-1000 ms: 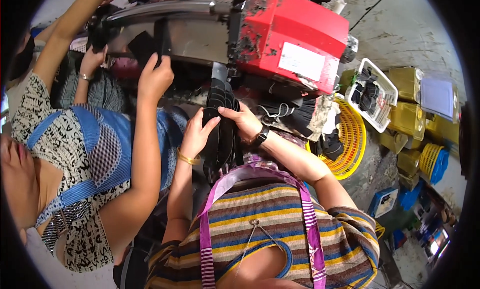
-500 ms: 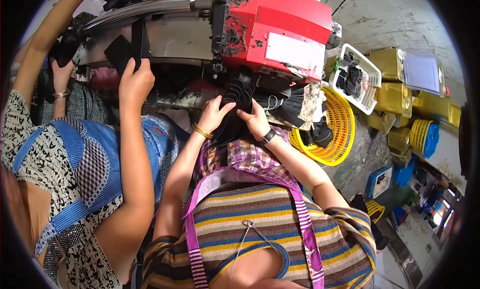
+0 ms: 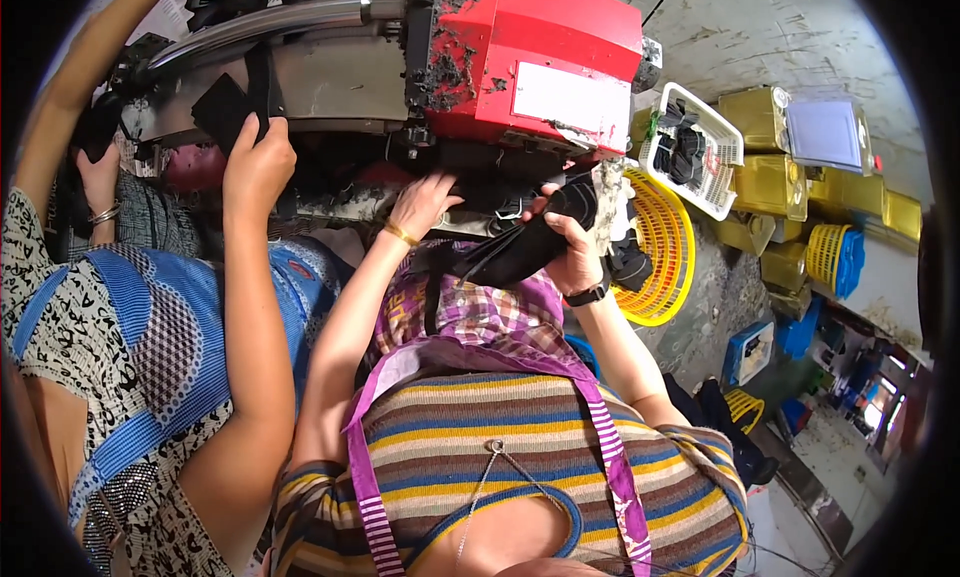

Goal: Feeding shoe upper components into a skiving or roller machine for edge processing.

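In front of the red machine point(image 3: 560, 37), my right hand point(image 3: 575, 257) grips a fanned bundle of black fabric strips point(image 3: 525, 249), its thumb on top. The strips hang over my lap, their loose ends pointing left. My left hand point(image 3: 424, 205) is off the bundle, to its left and just below the machine. Its slightly blurred fingers stretch rightward, the thumb apart, with nothing visible in them. More black material point(image 3: 490, 192) lies in shadow beyond both hands, where single pieces are hard to make out.
At my left a co-worker's hand point(image 3: 258, 162) holds black strips against the machine's metal arm point(image 3: 330, 82). On my right are a yellow basket point(image 3: 680, 267) and a white basket point(image 3: 725, 199) with black pieces. Yellow tins point(image 3: 770, 187) stand farther right.
Both hands were together at the strips under the machine. Now my right hand has drawn the bundle rightward and nearer, and my left hand has come away. The view has shifted slightly.
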Action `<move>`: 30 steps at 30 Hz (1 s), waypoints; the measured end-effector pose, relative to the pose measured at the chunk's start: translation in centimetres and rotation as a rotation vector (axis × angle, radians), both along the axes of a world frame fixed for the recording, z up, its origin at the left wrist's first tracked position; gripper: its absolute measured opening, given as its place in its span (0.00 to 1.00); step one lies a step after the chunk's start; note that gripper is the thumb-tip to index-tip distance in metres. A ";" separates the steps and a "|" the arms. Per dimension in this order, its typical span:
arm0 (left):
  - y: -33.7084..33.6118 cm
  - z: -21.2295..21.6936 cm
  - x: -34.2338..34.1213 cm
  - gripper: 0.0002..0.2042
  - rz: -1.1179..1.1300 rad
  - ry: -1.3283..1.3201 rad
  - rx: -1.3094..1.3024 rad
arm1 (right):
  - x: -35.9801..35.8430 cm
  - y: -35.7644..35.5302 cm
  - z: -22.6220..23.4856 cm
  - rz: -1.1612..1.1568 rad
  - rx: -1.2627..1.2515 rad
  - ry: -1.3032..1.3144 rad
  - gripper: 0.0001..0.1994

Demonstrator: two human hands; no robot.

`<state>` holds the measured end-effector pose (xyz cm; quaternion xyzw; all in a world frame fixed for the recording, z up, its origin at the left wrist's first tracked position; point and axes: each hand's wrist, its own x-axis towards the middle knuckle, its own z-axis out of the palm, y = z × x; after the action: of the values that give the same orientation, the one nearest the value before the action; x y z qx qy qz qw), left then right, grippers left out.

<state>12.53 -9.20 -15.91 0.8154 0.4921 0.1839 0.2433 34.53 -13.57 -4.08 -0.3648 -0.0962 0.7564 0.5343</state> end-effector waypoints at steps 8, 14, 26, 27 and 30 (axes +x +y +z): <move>-2.7 15.5 -1.0 0.23 0.431 -0.635 -0.331 | -3.5 2.3 4.2 0.112 0.059 -0.086 0.17; -1.2 17.0 1.5 0.37 0.075 -0.804 -0.486 | -6.9 3.3 7.4 0.064 0.172 -0.226 0.18; -1.4 14.9 -1.6 0.25 -0.185 -1.183 -1.260 | -8.2 7.9 5.6 0.532 0.643 -0.239 0.15; -1.7 15.0 -1.6 0.27 -0.207 -1.272 -1.341 | -8.5 8.6 5.6 0.552 0.854 -0.353 0.10; -2.6 19.0 -4.0 0.15 0.075 -1.163 -1.361 | -9.2 8.1 6.2 0.351 0.538 -0.300 0.09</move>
<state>8.52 -11.78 3.08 0.2559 0.3198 0.2441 0.8790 25.31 -5.47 2.10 -0.2957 -0.4307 0.7223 0.4531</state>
